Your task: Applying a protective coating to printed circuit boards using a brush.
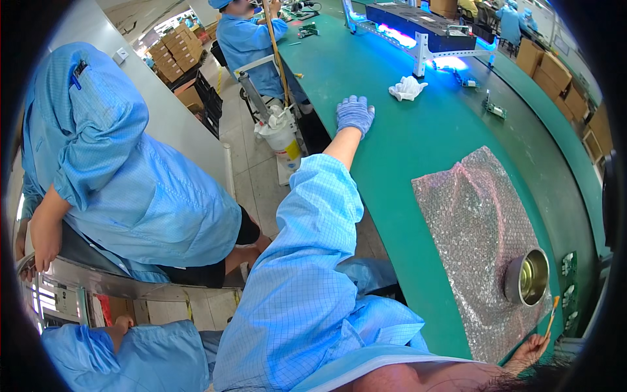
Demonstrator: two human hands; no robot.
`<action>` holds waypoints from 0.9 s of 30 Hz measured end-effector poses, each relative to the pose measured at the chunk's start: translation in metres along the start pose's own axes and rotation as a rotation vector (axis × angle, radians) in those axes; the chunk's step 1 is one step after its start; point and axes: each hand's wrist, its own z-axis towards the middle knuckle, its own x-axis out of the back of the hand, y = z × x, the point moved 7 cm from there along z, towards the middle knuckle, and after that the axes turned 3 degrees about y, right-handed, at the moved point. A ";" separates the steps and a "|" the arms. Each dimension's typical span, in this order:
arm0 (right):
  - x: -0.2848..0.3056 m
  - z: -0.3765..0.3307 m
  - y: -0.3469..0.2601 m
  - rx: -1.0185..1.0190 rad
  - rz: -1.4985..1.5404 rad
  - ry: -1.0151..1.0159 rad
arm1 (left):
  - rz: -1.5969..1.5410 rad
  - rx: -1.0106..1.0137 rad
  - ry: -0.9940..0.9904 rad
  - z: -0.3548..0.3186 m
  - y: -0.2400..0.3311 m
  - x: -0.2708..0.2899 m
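Note:
My left hand (354, 114), in a blue knit glove, lies flat on the near edge of the green workbench (392, 163) with its fingers apart and nothing in it. My left arm in a light blue sleeve is stretched far out to it. My right hand (532, 347) shows at the lower right, bare, pinching a thin brush (552, 314) with a pale wooden handle. Just above the brush a round metal tin (528, 276) lies on a sheet of bubble wrap (473, 222) spread over the bench. Small green circuit boards (569, 262) sit to the right of the tin.
A crumpled white cloth (407, 88) lies beyond my left hand. A fixture with blue light (421, 36) spans the bench. A co-worker in a blue coat (130, 176) bends over at left; another (245, 39) sits farther up. A white bucket (284, 134) stands on the floor.

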 end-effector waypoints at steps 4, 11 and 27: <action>-0.005 -0.003 0.001 0.017 -0.002 0.032 | -0.001 -0.017 0.077 -0.001 -0.001 0.002; -0.003 -0.003 0.001 0.000 -0.003 0.039 | -0.005 -0.021 0.089 0.001 0.001 0.002; -0.011 -0.002 0.009 -0.046 0.032 -0.039 | 0.004 0.002 0.016 -0.003 -0.005 0.004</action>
